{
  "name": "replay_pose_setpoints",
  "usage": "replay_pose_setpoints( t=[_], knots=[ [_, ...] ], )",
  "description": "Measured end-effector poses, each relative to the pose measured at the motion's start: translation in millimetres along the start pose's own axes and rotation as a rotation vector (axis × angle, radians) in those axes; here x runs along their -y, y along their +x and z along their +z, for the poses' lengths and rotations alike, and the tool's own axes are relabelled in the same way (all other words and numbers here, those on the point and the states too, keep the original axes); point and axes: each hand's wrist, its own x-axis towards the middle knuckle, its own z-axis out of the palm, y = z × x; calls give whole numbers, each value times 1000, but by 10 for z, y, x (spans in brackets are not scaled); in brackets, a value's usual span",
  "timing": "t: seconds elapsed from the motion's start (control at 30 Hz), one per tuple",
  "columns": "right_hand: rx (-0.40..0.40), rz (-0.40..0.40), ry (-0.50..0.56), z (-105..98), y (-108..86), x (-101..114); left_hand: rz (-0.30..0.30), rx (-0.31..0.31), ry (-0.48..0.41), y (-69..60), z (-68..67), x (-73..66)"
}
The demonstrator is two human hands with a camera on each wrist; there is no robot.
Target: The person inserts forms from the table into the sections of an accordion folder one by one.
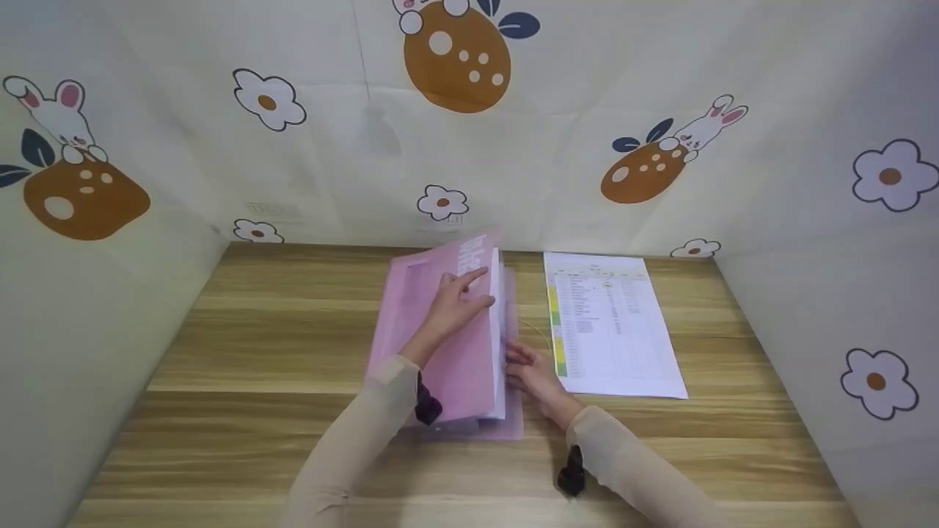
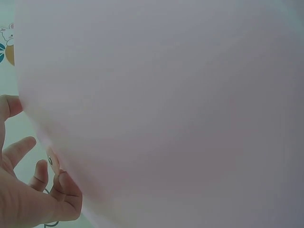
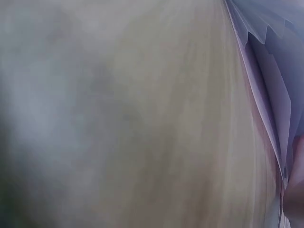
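A pink expanding file folder (image 1: 440,345) stands partly spread on the wooden table, white sheets or dividers (image 1: 497,330) showing along its right side. My left hand (image 1: 456,304) lies over the raised cover and holds its free edge with thumb and index finger. In the left wrist view, that left hand (image 2: 28,190) has its bent thumb by a small snap button (image 2: 50,160); the other fingers are spread. At the folder's right edge, my right hand (image 1: 539,378) grips the layers. The right wrist view shows its fingers (image 3: 297,199) by the pleated pockets (image 3: 273,85), mostly cut off.
A printed sheet (image 1: 609,330) with a table and a yellow-green strip lies right of the folder. A thin yellowish cord (image 1: 539,328) curves between them. Patterned cloth walls (image 1: 330,169) enclose the back and sides of the table.
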Motion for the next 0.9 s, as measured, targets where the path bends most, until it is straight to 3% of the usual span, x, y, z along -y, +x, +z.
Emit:
replay_pose_setpoints(
  t=[0.53,0.7,0.9],
  knots=[
    [173,83,-14,-58,53,56,-5,9,-3,-4,-5,1],
    [160,59,-18,-125,58,122,0,1,-11,-8,-8,-3],
    [9,24,-31,-320,94,273,26,-4,-3,-8,-12,-4]
  ],
)
